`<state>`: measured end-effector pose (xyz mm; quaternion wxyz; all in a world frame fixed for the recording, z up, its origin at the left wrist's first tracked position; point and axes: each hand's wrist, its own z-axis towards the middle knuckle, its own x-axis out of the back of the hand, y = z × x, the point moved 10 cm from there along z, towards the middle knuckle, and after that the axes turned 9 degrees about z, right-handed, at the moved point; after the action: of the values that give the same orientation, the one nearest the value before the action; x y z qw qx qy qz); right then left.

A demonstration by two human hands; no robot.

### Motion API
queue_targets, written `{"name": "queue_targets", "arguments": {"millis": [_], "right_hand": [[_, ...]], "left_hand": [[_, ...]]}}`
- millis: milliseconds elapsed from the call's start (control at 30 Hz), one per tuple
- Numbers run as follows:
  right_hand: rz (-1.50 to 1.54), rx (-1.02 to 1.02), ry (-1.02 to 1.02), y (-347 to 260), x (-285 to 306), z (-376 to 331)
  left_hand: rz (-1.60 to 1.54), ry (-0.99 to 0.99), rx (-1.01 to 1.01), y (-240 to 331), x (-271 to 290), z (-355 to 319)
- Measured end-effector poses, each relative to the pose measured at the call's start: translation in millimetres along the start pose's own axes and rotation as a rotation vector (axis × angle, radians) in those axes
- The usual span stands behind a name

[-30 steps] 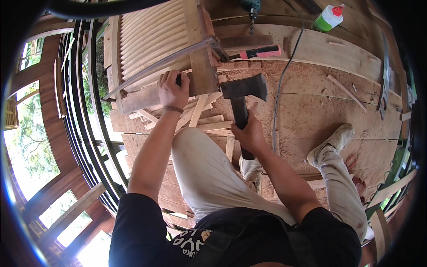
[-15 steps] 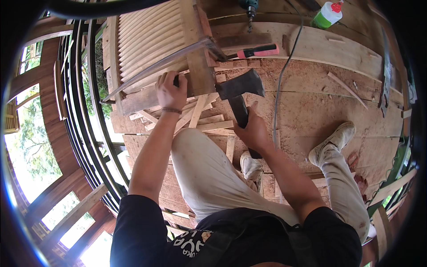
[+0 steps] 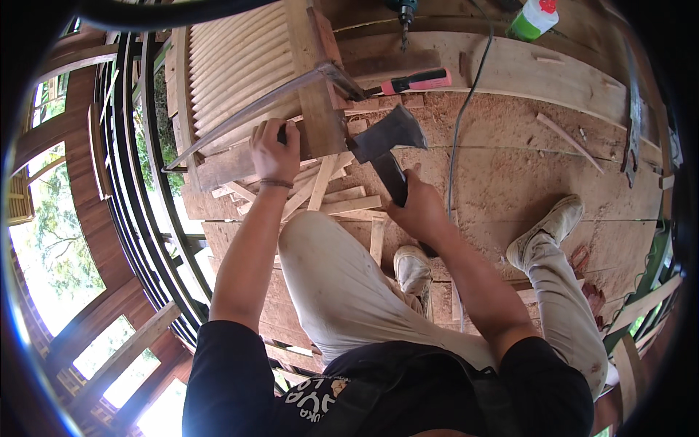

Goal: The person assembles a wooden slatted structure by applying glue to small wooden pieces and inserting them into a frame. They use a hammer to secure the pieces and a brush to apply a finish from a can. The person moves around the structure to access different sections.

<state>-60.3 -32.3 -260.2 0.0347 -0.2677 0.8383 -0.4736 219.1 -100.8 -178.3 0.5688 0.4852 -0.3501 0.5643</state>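
Note:
A slatted wooden louver panel (image 3: 240, 62) lies ahead of me. My left hand (image 3: 275, 149) is closed over its near rail (image 3: 233, 166), with a small dark thing showing between thumb and fingers; its kind is hidden. My right hand (image 3: 422, 213) grips the dark handle of an axe (image 3: 389, 136). The axe's blunt end is beside the panel's right-hand corner; I cannot tell whether they touch. A long thin grey bar (image 3: 251, 109) lies slanting across the panel. Beyond the axe is a pink-and-black handled tool (image 3: 416, 80), its tip hidden near the frame.
Several wood offcuts (image 3: 331, 191) lie below the panel. A power drill (image 3: 405, 18) and a bottle of green liquid (image 3: 534, 20) are at the back. A grey cord (image 3: 459, 124) crosses the sawdust-covered boards (image 3: 510, 146). A handsaw-like blade (image 3: 632, 116) is far right.
The view has shifted slightly. The axe head is tilted a little more upward beside the panel's corner, and my left hand stays on the rail.

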Motion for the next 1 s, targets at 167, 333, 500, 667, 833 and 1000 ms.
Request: {"name": "queue_targets", "arguments": {"millis": [167, 333, 500, 667, 833, 1000], "right_hand": [[-0.046, 0.015, 0.006, -1, 4, -1], [-0.091, 0.01, -0.059, -12, 11, 1], [-0.09, -0.007, -0.079, -7, 1, 0], [-0.024, -0.028, -0.023, 4, -5, -2], [0.007, -0.017, -0.022, 0, 0, 0], [-0.122, 0.016, -0.109, -8, 10, 7]], "left_hand": [[0.006, -0.005, 0.009, -2, 0, -1], [0.033, -0.014, 0.002, -7, 0, -1], [0.022, -0.011, -0.019, -3, -1, 0], [0.027, 0.009, -0.029, -1, 0, 0], [0.026, 0.007, -0.012, -5, 0, 2], [0.012, 0.009, -0.012, -7, 1, 1]]}}
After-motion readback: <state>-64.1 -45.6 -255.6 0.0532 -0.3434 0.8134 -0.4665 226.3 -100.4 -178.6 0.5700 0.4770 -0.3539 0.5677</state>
